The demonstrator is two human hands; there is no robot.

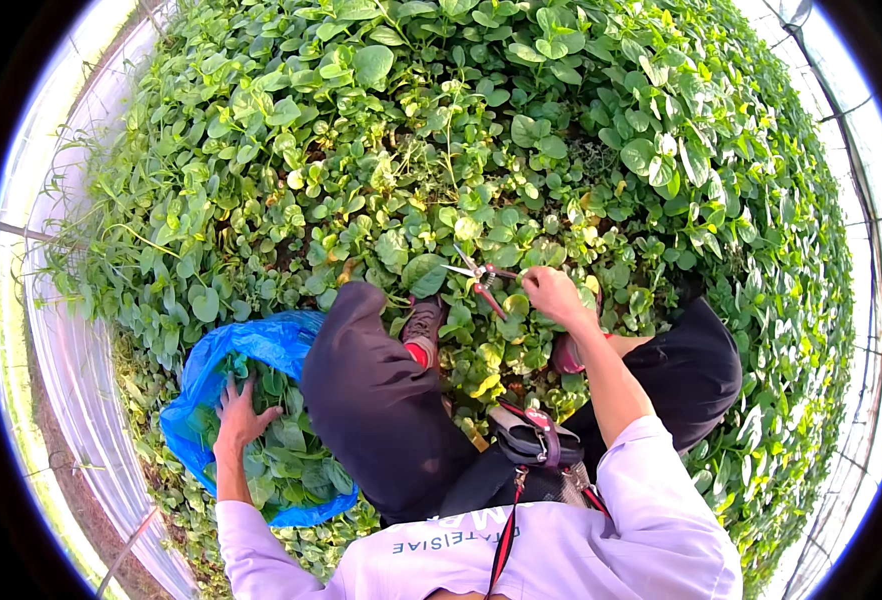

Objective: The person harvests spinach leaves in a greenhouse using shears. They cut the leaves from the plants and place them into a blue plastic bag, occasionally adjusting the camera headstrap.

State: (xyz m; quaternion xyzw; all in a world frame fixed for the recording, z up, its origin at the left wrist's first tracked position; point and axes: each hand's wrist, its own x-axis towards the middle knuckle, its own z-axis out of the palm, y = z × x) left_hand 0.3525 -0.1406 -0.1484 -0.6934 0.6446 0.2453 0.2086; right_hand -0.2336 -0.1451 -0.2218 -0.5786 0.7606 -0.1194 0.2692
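My left hand [240,414] rests with fingers spread on the cut leafy greens [298,450] inside a blue plastic bag [193,431], which stands open beside my left knee. In my right hand [557,296] I grip one red handle of a pair of pruning shears [483,279]. The shears' blades are apart and point left, above the low leaves in front of my feet. Their other handle hangs free of my fingers. A broad green leaf [426,274] lies just left of the blade tips.
Dense leafy plants [411,150] surround me, taller at the right. My shoe [423,322] stands among them. A small pouch [537,435] on a red and black strap hangs at my lap. Plastic sheeting [73,337] runs along the left, and a framed greenhouse wall [853,187] along the right.
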